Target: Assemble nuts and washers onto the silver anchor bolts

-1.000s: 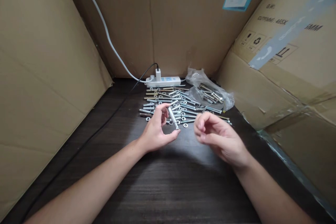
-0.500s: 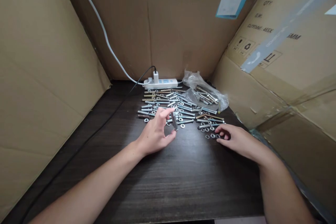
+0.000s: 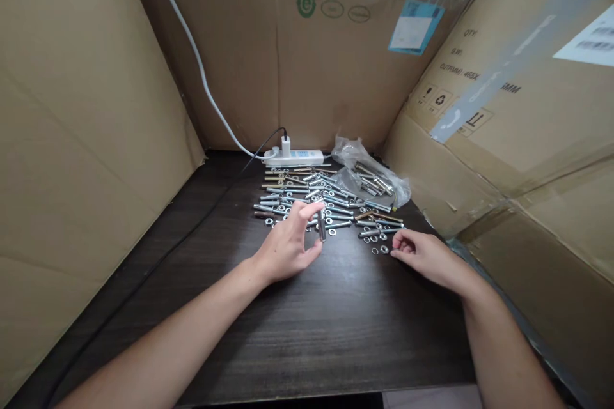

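My left hand [image 3: 288, 246] hovers over the dark wooden table [image 3: 311, 326] and pinches a silver bolt [image 3: 321, 225] upright between thumb and fingers. My right hand [image 3: 425, 255] rests low on the table with its fingers curled, fingertips pinched at a small cluster of loose nuts and washers [image 3: 378, 241]. Whether it holds one of them is hidden. Just beyond both hands lies a spread of bolts, nuts and washers [image 3: 316, 198].
A clear plastic bag with more bolts [image 3: 371, 172] lies at the back right. A white power strip [image 3: 293, 156] with white and black cables sits against the back. Cardboard walls [image 3: 71, 108] close in on the left, back and right.
My right hand dropped from mid-air beside the left down to the table at the nuts and washers on the right. The left hand turned the bolt more upright. The view tilted up.
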Demonstrator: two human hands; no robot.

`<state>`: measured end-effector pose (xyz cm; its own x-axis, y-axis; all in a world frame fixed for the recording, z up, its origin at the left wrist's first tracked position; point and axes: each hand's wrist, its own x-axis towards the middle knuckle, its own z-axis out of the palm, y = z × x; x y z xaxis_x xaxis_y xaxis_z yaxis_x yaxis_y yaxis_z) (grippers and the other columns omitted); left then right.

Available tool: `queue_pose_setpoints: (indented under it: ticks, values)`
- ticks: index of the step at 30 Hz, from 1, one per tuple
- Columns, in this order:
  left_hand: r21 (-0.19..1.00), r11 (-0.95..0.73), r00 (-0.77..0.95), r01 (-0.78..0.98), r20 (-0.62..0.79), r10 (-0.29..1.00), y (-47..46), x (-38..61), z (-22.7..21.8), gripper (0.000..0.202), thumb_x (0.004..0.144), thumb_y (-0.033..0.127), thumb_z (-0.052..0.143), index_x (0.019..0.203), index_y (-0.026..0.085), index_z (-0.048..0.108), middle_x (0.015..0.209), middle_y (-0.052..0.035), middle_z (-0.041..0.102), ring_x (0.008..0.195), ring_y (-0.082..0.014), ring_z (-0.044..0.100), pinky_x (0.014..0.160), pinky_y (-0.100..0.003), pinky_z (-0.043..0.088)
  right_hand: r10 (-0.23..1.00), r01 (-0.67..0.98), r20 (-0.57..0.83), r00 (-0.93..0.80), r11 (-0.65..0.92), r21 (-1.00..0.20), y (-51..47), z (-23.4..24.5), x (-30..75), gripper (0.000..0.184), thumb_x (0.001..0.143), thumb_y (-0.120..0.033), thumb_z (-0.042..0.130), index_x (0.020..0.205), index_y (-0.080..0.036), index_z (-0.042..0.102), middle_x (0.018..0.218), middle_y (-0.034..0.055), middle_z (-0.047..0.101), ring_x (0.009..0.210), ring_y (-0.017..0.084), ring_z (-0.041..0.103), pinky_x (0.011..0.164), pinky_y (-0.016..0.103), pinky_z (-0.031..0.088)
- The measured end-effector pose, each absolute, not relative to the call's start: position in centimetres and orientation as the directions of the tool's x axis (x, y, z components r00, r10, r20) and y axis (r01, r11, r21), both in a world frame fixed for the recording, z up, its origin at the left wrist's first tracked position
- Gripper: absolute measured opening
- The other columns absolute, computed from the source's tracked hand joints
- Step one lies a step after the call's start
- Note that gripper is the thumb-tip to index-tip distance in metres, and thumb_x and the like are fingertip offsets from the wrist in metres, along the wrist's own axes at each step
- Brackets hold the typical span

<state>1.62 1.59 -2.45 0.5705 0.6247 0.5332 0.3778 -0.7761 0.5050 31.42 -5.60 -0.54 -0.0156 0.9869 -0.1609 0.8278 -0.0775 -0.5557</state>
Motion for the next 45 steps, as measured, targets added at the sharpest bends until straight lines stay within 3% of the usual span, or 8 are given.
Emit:
queue_pose_setpoints:
  ticks: [9,12,14,19,24,33,40,45]
  values:
    - [0.53,-0.769,0.625,0.357,0.477,0.618,1.0,1.8,-2.0,0.064,0.078,0.015,0.053,0.134,0.027,0.023,0.109,-0.006,0.043,0.07,-0.011,0.046,0.061,-0.025,0.047,0.987,0.501,0.157,-0.038,0.155,-0.851,-2.5,4.3,26.2,0.025,0.075,-0.041,0.066,0.083,-0.018,0.059,0.074,0.0019,0.06,0.069,0.015,0.054,0.066,0.028,0.043]
    - [0.522,-0.771,0.654,0.365,0.445,0.612,0.8,1.9,-2.0,0.063,0.079,0.016,0.053,0.134,0.026,0.024,0.109,-0.0058,0.044,0.072,-0.0121,0.049,0.063,-0.026,0.047,0.986,0.147,0.164,0.01,0.161,-0.976,-1.5,3.4,23.2,0.022,0.076,-0.037,0.067,0.083,-0.019,0.056,0.071,-0.0011,0.057,0.065,0.012,0.053,0.065,0.026,0.043]
    - [0.522,-0.771,0.671,0.365,0.427,0.607,0.7,1.9,-2.0,0.063,0.078,0.016,0.054,0.134,0.025,0.025,0.106,-0.005,0.046,0.074,-0.0135,0.051,0.065,-0.027,0.047,0.989,-0.101,0.142,0.051,0.146,-0.984,-1.4,2.1,21.3,0.02,0.076,-0.035,0.068,0.083,-0.02,0.056,0.071,-0.0022,0.056,0.064,0.011,0.052,0.065,0.024,0.043]
    - [0.531,-0.77,0.719,0.353,0.373,0.587,0.5,1.9,-1.8,0.066,0.077,0.018,0.055,0.136,0.026,0.024,0.099,-0.003,0.05,0.071,-0.0146,0.053,0.067,-0.029,0.048,0.997,-0.37,-0.013,0.072,0.015,-0.929,-1.9,0.0,18.9,0.023,0.072,-0.031,0.073,0.081,-0.018,0.056,0.066,-0.004,0.053,0.06,0.008,0.048,0.059,0.02,0.041]
    - [0.519,-0.765,0.751,0.382,0.308,0.584,0.3,2.0,-1.5,0.068,0.08,0.018,0.052,0.139,0.025,0.021,0.102,-0.0046,0.053,0.075,-0.0168,0.056,0.07,-0.031,0.05,0.988,-0.516,-0.144,0.051,-0.097,-0.851,-2.2,-0.2,18.8,0.027,0.068,-0.028,0.076,0.083,-0.018,0.056,0.068,-0.0046,0.054,0.057,0.006,0.049,0.054,0.016,0.041]
    - [0.477,-0.797,0.794,0.372,0.281,0.539,0.4,2.5,-2.3,0.08,0.083,0.017,0.051,0.146,0.026,0.003,0.13,-0.0112,0.048,0.112,-0.0246,0.055,0.09,-0.04,0.048,0.965,-0.699,-0.249,0.077,-0.126,-0.704,-2.3,-0.6,18.5,0.03,0.064,-0.021,0.078,0.085,-0.019,0.056,0.064,-0.0076,0.053,0.048,0.003,0.044,0.046,0.012,0.042]
    - [0.4,-0.807,0.791,0.434,0.259,0.554,-0.2,2.8,-1.7,0.075,0.084,0.019,0.051,0.145,0.023,0.007,0.121,-0.0109,0.053,0.101,-0.0255,0.058,0.083,-0.04,0.05,0.962,-0.677,-0.247,0.116,-0.105,-0.729,-2.2,-0.7,18.6,0.027,0.062,-0.021,0.079,0.08,-0.018,0.059,0.06,-0.0068,0.051,0.047,0.003,0.043,0.042,0.011,0.039]
    - [0.375,-0.809,0.79,0.453,0.251,0.559,-0.5,2.8,-1.1,0.061,0.085,0.02,0.051,0.138,0.021,0.022,0.118,-0.0095,0.051,0.096,-0.0236,0.058,0.081,-0.038,0.05,0.971,-0.581,-0.186,0.147,-0.067,-0.811,-2.0,-1.1,18.9,0.023,0.066,-0.025,0.077,0.082,-0.016,0.063,0.063,-0.0043,0.054,0.051,0.004,0.044,0.046,0.012,0.039]
